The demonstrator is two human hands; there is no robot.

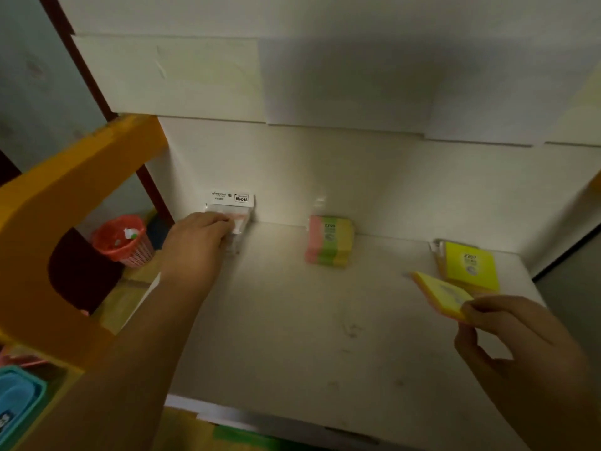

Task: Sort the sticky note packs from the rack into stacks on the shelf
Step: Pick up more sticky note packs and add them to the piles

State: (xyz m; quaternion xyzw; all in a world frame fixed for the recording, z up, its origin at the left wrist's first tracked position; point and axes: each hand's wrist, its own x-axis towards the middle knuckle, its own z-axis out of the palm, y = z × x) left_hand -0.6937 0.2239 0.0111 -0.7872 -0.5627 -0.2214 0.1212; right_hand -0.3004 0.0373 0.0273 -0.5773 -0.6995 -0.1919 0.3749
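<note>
On the white shelf (292, 320), my left hand (195, 242) reaches to the back left and grips a clear-wrapped sticky note pack (231, 206) with a white header card, standing against the back wall. A pink, green and yellow striped pack (329, 240) sits at the middle back. At the right back lies a stack of bright yellow packs (470, 265). My right hand (520, 340) pinches a yellow pack with an orange edge (442, 296) by its corner, held tilted just in front of that yellow stack.
An orange rack frame (65, 203) stands to the left. Behind it is a red mesh basket (125, 244) holding scraps. A blue tray (16, 402) shows at the lower left. The shelf's right wall and front edge bound the surface.
</note>
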